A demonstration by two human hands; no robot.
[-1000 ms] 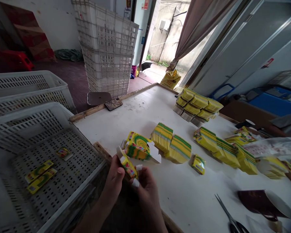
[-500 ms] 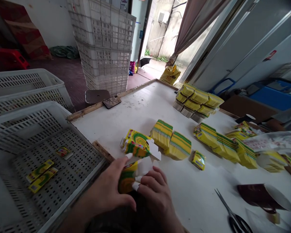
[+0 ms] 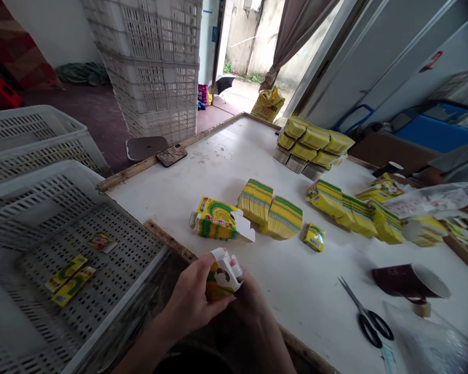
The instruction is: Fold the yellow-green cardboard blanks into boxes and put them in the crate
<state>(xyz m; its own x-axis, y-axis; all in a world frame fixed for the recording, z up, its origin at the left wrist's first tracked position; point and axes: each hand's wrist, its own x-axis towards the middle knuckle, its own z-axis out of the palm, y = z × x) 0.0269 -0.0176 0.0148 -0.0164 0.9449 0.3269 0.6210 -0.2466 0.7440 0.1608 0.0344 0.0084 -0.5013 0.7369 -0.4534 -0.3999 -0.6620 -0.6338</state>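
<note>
Both of my hands grip one small yellow-and-green carton (image 3: 223, 274) just off the near edge of the white table (image 3: 234, 171). My left hand (image 3: 191, 301) wraps its left side, thumb across the front. My right hand (image 3: 253, 306) closes on its right side under the white end flaps, which stand up. Just beyond on the table lies a pile of flat yellow-green carton blanks (image 3: 216, 221), with two thicker stacks of carton blanks (image 3: 271, 210) beside it.
A white slotted crate (image 3: 42, 228) at my left holds three small cartons (image 3: 68, 278). More crates (image 3: 152, 62) stack behind. On the table: further carton stacks (image 3: 314, 145), a loose carton (image 3: 314, 236), scissors (image 3: 364, 317), a dark cup on its side (image 3: 409, 283), a phone (image 3: 171, 155).
The carton has been turned in my hands, from flat and edge-on to held with its white end flaps up. My hands drew back toward the table's near edge.
</note>
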